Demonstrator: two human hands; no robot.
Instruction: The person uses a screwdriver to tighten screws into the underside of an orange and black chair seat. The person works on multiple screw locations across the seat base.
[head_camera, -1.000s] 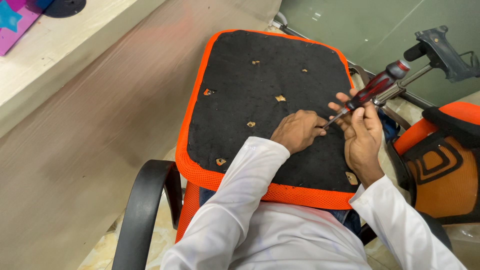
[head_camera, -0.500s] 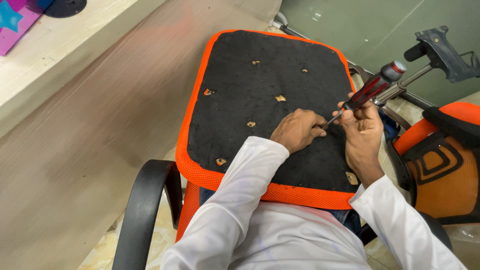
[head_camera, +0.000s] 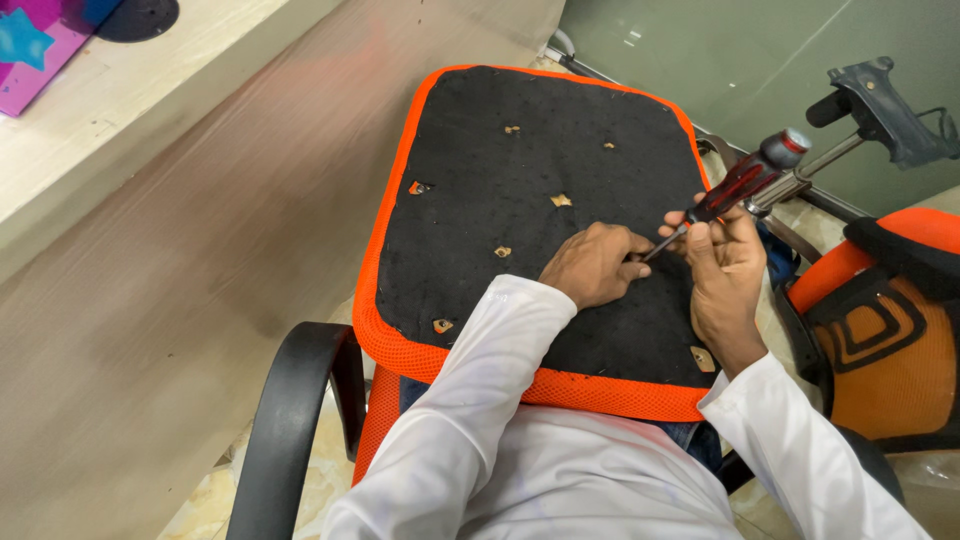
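Observation:
An upturned chair seat (head_camera: 480, 180) with a black underside, orange mesh rim and several small torn holes lies in front of me. My left hand (head_camera: 592, 265) rests curled on the black underside near its right side, fingers pinched at the screwdriver's tip. My right hand (head_camera: 722, 265) grips a red and black screwdriver (head_camera: 745, 180), whose handle points up to the right and whose metal tip angles down toward my left fingers. What lies under the tip is hidden by my left hand.
A black armrest (head_camera: 290, 420) curves at the lower left. An orange and black chair back (head_camera: 885, 340) stands at the right. A black metal mechanism (head_camera: 880, 100) lies at the top right on the green floor. A pale wooden desk (head_camera: 120, 110) runs along the left.
The screwdriver handle has tilted slightly up and to the right while my right hand shifted a little. My left hand has stayed in place on the seat.

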